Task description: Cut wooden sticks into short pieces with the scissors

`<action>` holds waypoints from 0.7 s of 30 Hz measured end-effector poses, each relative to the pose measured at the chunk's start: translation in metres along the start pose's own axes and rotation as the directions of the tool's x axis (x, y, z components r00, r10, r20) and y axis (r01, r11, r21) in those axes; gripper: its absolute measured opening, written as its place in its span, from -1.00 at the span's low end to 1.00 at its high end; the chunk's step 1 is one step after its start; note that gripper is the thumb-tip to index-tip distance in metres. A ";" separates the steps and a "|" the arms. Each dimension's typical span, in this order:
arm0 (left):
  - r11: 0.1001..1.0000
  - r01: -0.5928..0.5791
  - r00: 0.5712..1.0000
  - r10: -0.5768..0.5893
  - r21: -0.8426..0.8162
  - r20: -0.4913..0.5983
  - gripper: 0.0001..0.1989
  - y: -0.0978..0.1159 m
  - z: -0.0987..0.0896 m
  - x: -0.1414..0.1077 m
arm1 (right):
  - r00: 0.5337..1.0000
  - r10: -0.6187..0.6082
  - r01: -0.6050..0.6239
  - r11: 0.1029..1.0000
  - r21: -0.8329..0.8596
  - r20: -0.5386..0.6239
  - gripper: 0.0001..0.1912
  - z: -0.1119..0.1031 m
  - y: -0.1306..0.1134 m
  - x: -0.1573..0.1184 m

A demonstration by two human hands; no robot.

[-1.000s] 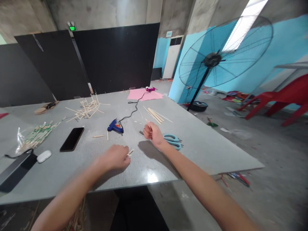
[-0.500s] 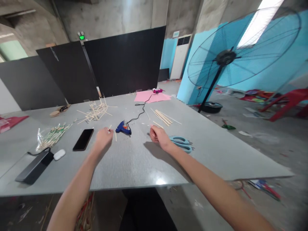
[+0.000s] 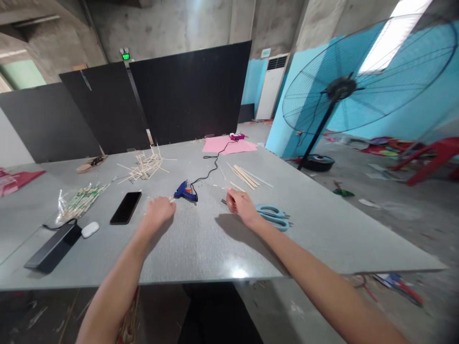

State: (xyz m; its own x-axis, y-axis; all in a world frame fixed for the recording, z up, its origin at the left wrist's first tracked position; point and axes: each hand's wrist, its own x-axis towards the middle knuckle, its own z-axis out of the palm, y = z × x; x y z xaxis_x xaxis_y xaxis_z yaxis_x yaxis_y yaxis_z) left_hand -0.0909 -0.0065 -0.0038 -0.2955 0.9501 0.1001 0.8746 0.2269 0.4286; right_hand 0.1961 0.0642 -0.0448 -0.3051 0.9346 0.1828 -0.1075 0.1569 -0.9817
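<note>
My left hand [image 3: 160,211] is closed low over the grey table, with a pale stick end showing at its fingertips, just left of the blue glue gun [image 3: 185,191]. The glue gun lies on its side, its black cord running back. My right hand [image 3: 241,204] is closed too; a tiny pale piece shows at its fingertips, too small to name. Beside and partly under that hand lie light-blue-handled scissors [image 3: 274,211]. Behind it are several flat wooden sticks [image 3: 246,177].
A tangle of thin sticks [image 3: 145,165] stands at the back left. Nearer are a phone [image 3: 125,208], a white case [image 3: 90,229], a dark box [image 3: 53,248] and bagged sticks [image 3: 84,200]. Pink paper [image 3: 215,144] lies at the back; a large fan [image 3: 340,88] stands right.
My left hand has moved right and slightly down, closer to the glue gun, and has turned knuckles up. My right hand has hardly moved. The view has shifted slightly.
</note>
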 end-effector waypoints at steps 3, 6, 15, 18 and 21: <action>0.974 -0.004 1.000 0.004 -0.228 -0.003 -0.65 0.004 -0.010 -0.003 | 0.999 -0.003 0.003 1.000 -0.010 0.044 -0.37 0.002 -0.003 -0.003; 0.693 0.000 0.971 0.171 -0.721 0.165 -0.65 0.021 -0.003 -0.009 | 0.993 -0.036 0.041 0.998 -0.039 0.110 -0.45 0.006 -0.004 -0.007; 0.194 0.066 0.870 0.469 -0.979 0.152 -0.77 0.066 0.056 -0.037 | 0.971 -0.066 0.094 0.989 -0.113 0.231 -0.36 0.024 -0.004 -0.015; 0.217 0.059 0.874 0.460 -0.974 0.156 -0.80 0.065 0.060 -0.042 | 0.977 -0.074 0.094 0.991 -0.091 0.201 -0.35 0.028 -0.005 -0.018; 0.259 -0.053 0.893 0.445 -0.964 0.070 -0.78 0.065 0.063 -0.047 | 0.975 -0.110 0.125 0.990 -0.066 0.191 -0.37 0.030 -0.009 -0.023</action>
State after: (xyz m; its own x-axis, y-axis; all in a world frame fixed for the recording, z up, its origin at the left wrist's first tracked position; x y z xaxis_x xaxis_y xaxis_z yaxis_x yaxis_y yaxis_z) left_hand 0.0040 -0.0230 -0.0375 0.1524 0.9641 0.2173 -0.1286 -0.1986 0.9716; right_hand 0.1754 0.0318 -0.0388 -0.4669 0.8331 0.2965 -0.0822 0.2929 -0.9526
